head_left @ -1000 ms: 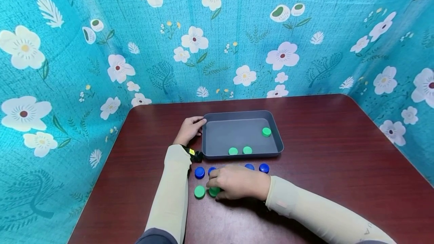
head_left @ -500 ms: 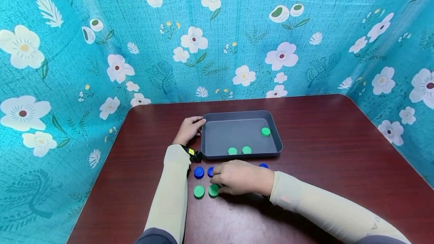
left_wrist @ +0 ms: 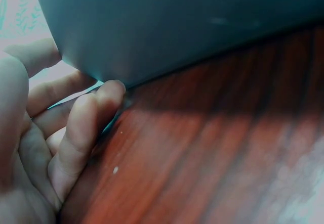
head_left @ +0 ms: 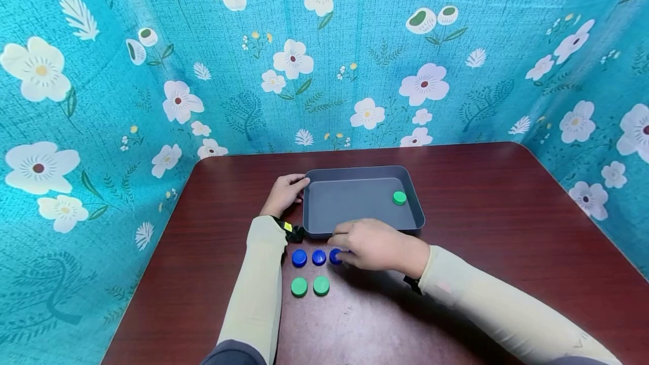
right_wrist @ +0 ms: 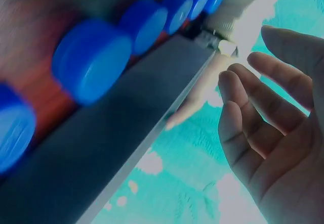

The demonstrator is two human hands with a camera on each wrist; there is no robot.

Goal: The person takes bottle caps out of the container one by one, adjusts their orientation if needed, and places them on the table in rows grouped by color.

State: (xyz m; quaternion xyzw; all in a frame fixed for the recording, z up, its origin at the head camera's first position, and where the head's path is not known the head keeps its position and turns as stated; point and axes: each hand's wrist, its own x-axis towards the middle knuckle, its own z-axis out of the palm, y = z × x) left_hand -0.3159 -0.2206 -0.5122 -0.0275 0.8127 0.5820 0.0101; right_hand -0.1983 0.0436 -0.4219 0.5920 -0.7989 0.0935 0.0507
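Observation:
A grey rectangular tray (head_left: 355, 199) lies on the table, with a green cap (head_left: 399, 198) visible in its right part. My left hand (head_left: 284, 195) holds the tray at its left edge; bent fingers (left_wrist: 83, 118) press against its corner in the left wrist view. My right hand (head_left: 375, 245) hovers at the tray's front wall, over the row of blue caps. In the right wrist view its fingers (right_wrist: 263, 118) are loosely bent with nothing between them. Blue caps (head_left: 299, 258) line the tray's front; the hand hides some. Two green caps (head_left: 321, 285) lie nearer me.
The dark red wooden table (head_left: 481, 201) extends to both sides of the tray. A turquoise flowered cloth (head_left: 324, 61) hangs behind it and along the sides. In the right wrist view several blue caps (right_wrist: 93, 59) stand close along the tray's outer wall.
My right hand has moved up and to the right, from the green caps to the tray's front edge, uncovering a green cap and some blue caps. The left hand stays put.

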